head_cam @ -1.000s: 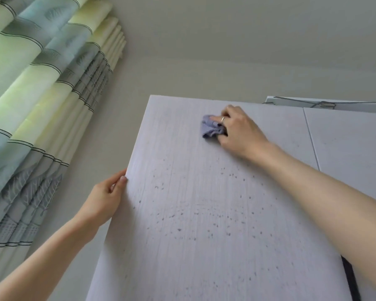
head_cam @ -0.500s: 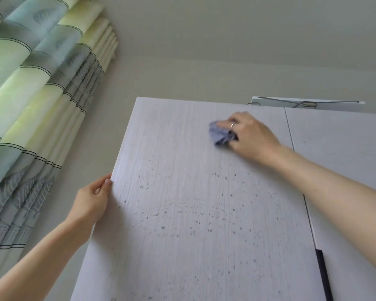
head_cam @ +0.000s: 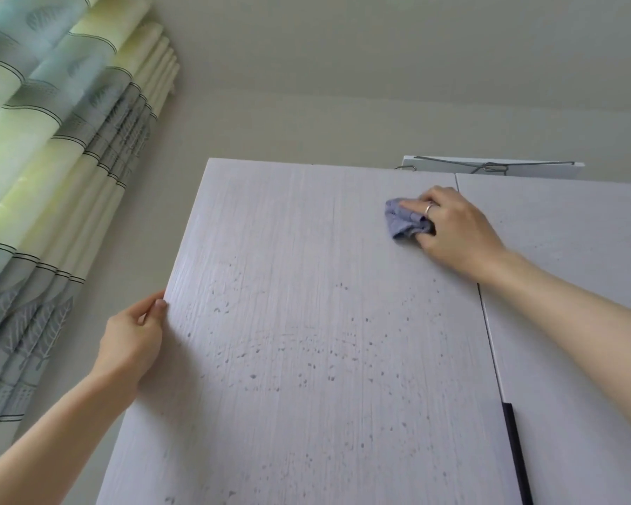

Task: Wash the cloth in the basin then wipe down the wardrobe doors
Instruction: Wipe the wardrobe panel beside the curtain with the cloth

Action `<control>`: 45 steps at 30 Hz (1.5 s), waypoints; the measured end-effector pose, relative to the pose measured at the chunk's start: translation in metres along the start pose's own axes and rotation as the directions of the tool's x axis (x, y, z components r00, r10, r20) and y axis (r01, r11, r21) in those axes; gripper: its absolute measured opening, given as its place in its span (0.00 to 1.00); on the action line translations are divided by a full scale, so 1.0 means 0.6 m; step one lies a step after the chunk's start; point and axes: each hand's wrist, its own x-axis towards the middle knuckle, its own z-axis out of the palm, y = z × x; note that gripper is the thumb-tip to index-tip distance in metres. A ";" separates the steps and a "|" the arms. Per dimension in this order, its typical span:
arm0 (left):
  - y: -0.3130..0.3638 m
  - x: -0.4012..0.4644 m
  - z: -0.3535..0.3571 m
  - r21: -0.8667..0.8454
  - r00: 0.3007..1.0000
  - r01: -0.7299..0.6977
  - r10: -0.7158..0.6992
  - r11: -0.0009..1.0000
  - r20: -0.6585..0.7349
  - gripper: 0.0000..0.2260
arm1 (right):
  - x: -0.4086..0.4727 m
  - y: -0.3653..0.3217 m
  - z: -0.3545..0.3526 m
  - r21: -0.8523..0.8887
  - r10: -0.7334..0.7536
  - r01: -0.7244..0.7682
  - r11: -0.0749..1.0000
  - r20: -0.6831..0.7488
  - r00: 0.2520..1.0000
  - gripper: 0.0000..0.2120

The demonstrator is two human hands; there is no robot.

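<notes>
While my right hand [head_cam: 452, 227] presses one crumpled blue cloth [head_cam: 403, 222] against the pale woodgrain wardrobe door [head_cam: 306, 322], my left hand [head_cam: 133, 340] pinches its edge.

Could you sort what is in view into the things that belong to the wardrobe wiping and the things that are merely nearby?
Part of the job:
- cloth, bunched under the right hand
- left wardrobe door, speckled with droplets, its edge held by the left hand
- right wardrobe door

Merely nearby:
- curtain
- white board with a wire on top of the wardrobe
- wall
</notes>
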 end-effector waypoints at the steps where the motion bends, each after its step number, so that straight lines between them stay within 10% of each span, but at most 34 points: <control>1: -0.001 0.000 0.000 -0.002 1.000 -0.002 0.002 1.000 0.000 0.14 | 0.020 0.018 0.001 0.000 0.138 -0.139 0.990 0.020 0.990 0.21; 5: 0.000 0.000 0.001 -0.008 1.000 -0.008 0.008 1.000 -0.001 0.14 | 0.033 0.017 0.001 -0.039 0.312 -0.311 0.950 0.027 0.950 0.18; 8: 0.003 -0.003 0.002 -0.028 1.000 -0.008 0.007 1.000 -0.008 0.15 | -0.041 -0.024 -0.006 -0.064 0.073 -0.081 0.995 -0.123 0.990 0.12; 13: 0.005 -0.006 0.002 -0.035 1.000 0.000 -0.001 0.999 -0.016 0.15 | -0.106 -0.021 -0.025 0.021 -0.234 0.233 0.972 0.043 0.971 0.12; 20: 0.003 -0.006 0.001 -0.012 1.000 -0.021 0.021 1.000 -0.018 0.15 | -0.021 0.013 -0.004 0.051 0.333 -0.333 0.941 0.016 0.943 0.19; 23: -0.002 -0.011 -0.003 -0.016 1.000 -0.021 0.021 1.000 0.009 0.14 | -0.098 -0.033 -0.010 0.001 0.075 -0.075 0.997 -0.076 0.994 0.13; 28: -0.013 -0.023 -0.011 -0.049 0.999 0.005 -0.003 0.999 0.032 0.14 | -0.175 -0.048 -0.044 0.060 -0.376 0.371 0.927 0.170 0.911 0.13; 34: -0.008 -0.031 -0.012 -0.086 0.999 0.039 -0.036 0.996 0.036 0.14 | -0.121 -0.028 -0.025 0.077 0.161 -0.164 0.983 0.046 0.986 0.18; 40: -0.011 -0.049 -0.020 -0.089 0.996 0.074 -0.070 0.993 0.049 0.15 | -0.195 -0.113 -0.023 0.275 -0.475 0.415 0.867 0.204 0.856 0.23; 45: -0.007 -0.056 -0.021 -0.108 0.996 0.080 -0.075 0.991 0.048 0.15 | -0.111 -0.091 -0.009 0.120 0.080 -0.089 0.989 0.080 0.994 0.23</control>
